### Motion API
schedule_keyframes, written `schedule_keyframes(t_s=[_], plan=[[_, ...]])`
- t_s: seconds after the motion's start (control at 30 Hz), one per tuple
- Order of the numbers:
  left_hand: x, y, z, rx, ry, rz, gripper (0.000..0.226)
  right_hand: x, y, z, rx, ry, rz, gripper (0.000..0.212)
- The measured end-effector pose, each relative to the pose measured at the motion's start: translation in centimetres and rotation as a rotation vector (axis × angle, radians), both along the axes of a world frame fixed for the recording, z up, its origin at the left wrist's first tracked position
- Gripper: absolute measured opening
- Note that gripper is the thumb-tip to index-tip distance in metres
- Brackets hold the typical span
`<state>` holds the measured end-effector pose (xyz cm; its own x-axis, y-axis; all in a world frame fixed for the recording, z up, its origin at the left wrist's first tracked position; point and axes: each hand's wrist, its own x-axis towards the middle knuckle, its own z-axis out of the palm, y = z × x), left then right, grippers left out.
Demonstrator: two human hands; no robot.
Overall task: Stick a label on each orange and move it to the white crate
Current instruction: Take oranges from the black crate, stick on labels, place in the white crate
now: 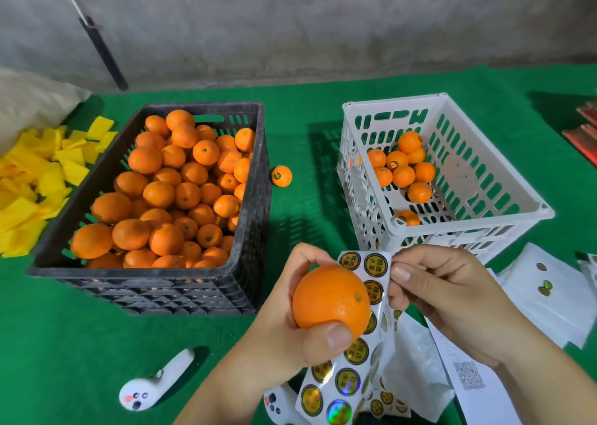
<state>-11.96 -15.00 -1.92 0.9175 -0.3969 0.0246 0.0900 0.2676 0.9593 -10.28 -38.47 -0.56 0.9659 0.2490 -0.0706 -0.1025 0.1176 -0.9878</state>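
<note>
My left hand (290, 321) grips an unlabelled orange (329, 298) low in the middle of the view and also pins a sheet of round gold labels (355, 353) behind it. My right hand (452, 298) pinches the right edge of that label sheet beside the orange. A black crate (252, 217) on the left is full of oranges. The white crate (484, 217) on the right holds several oranges, some showing labels. One labelled orange (281, 175) lies on the green cloth between the crates.
Two white controllers (155, 386) (277, 405) lie on the green cloth near me. White backing sheets (549, 298) sit at the right, yellow paper pieces (42, 179) at the left. A grey wall rises behind the table.
</note>
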Motion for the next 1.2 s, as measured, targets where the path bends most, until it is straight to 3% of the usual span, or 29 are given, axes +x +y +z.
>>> schedule_keyframes(t_s=[0.17, 0.3, 0.4, 0.53, 0.67, 0.77, 0.83, 0.9, 1.0, 1.2], plan=[[-0.4, -0.2, 0.1, -0.057, 0.016, -0.019, 0.068, -0.8, 0.4, 0.2, -0.027, -0.063, -0.024, 0.048], [-0.5, -0.3, 0.0, -0.052, 0.009, -0.015, 0.071, -1.0, 0.6, 0.3, -0.116, -0.144, -0.064, 0.005], [-0.6, -0.3, -0.3, -0.064, 0.017, 0.0, 0.071, -1.2, 0.5, 0.3, -0.102, -0.148, -0.036, 0.007], [-0.6, -0.4, -0.2, -0.086, 0.028, 0.015, 0.066, -1.3, 0.4, -0.1, -0.016, -0.055, -0.04, 0.051], [-0.3, -0.6, -0.2, -0.143, 0.044, 0.021, 0.063, -1.2, 0.3, -0.8, 0.032, -0.011, 0.0, 0.05], [-0.2, -0.4, -0.4, -0.177, 0.08, 0.042, 0.066, -1.1, 0.9, -0.1, 0.01, 0.023, -0.133, 0.039], [-0.4, -0.1, -0.4, -0.092, 0.07, 0.059, 0.069, -1.2, 1.1, 0.9, -0.164, -0.108, -0.338, 0.016], [-0.5, 0.2, -0.3, 0.069, 0.04, 0.063, 0.079, -1.7, 1.1, 2.3, -0.364, -0.378, -0.477, 0.007], [-0.3, -0.1, 0.0, 0.181, 0.019, 0.017, 0.084, -2.9, 2.3, 3.8, -0.682, -0.844, -0.321, 0.012], [-0.1, -0.6, 0.4, 0.106, 0.028, -0.087, 0.078, -2.9, 1.3, 3.9, -0.791, -0.816, 0.111, 0.028]])
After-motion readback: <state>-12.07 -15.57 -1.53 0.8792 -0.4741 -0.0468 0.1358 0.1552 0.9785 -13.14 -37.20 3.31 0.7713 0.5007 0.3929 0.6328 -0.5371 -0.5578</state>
